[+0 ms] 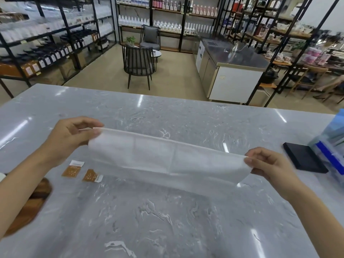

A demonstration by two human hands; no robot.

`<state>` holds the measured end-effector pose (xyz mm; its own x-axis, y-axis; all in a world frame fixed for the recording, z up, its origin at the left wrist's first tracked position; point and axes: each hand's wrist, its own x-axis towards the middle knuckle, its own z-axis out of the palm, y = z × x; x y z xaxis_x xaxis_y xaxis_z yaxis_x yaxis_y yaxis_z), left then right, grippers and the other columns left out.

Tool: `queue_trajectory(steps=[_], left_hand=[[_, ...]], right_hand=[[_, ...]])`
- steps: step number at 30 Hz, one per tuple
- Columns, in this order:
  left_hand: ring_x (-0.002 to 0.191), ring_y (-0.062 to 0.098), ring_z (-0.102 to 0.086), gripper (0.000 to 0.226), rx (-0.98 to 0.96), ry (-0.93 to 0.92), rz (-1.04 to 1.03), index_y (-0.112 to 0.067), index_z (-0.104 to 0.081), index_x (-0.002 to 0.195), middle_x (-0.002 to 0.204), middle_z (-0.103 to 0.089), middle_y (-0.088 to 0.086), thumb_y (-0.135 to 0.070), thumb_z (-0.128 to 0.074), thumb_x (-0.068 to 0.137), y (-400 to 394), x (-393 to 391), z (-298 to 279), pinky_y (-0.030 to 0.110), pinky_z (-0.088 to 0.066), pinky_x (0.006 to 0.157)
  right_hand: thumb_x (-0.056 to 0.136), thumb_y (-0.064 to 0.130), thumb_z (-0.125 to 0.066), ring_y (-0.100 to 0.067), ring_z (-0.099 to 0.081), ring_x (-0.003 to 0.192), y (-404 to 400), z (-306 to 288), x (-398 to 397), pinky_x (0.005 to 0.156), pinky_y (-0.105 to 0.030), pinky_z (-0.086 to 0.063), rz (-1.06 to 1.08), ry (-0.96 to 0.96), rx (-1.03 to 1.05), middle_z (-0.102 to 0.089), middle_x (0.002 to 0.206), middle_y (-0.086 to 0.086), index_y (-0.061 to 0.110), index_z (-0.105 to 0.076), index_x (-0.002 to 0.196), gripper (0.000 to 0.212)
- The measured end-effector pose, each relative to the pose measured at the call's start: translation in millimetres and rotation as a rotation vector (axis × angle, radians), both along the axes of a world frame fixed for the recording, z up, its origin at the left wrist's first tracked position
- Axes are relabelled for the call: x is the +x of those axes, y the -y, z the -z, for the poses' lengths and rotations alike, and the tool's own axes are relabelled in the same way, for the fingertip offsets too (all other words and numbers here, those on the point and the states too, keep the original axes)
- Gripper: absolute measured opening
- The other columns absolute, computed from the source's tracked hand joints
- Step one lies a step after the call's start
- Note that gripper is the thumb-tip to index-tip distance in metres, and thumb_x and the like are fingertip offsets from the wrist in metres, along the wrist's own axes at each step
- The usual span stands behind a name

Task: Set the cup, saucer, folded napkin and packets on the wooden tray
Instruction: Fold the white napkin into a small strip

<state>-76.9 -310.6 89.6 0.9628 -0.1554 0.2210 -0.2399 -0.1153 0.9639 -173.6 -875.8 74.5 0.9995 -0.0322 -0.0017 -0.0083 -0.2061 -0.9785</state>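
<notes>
The task seems to be at an early stage. Both hands are busy with the white napkin, which is held in the air above the grey table. The left hand pinches one upper corner and the right hand pinches the other, so the cloth hangs stretched between them. It shows crease lines and appears doubled once along the top edge, but I judge the folding is not finished.

The two brown packets lie on the table, just under the left part of the napkin, and they are not on the wooden tray. Only a part of the tray shows at the left edge, behind the left forearm. I cannot see the cup or the saucer clearly here, so I cannot tell if they are placed. The napkin and the packets are left to do.
</notes>
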Motion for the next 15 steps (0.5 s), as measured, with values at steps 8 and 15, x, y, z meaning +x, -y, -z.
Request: queue_trajectory(steps=[8,15], left_hand=[[0.075,0.016,-0.076,0.012,0.142,-0.492,-0.087,-0.011,-0.079,0.091,0.098,-0.079,0.016,-0.008,-0.081,0.079,24.7,23.7,99.5,0.021,-0.060,0.062],[0.086,0.027,-0.077,0.010,0.390,-0.604,-0.119,-0.012,-0.082,0.082,0.088,-0.080,0.014,-0.004,-0.082,0.078,42.5,61.5,159.2,0.034,-0.063,0.080]], right_hand=[[0.089,0.015,-0.075,-0.013,-0.074,0.075,-21.1,85.7,23.3,0.064,-0.022,-0.059,0.324,-0.287,0.229,-0.077,0.089,-0.001,0.020,-0.079,0.100,0.012],[0.085,0.014,-0.079,-0.027,-0.070,0.076,-27.0,147.3,65.8,0.076,-0.040,-0.061,0.454,-0.415,-0.165,-0.075,0.085,-0.006,0.012,-0.078,0.098,0.013]])
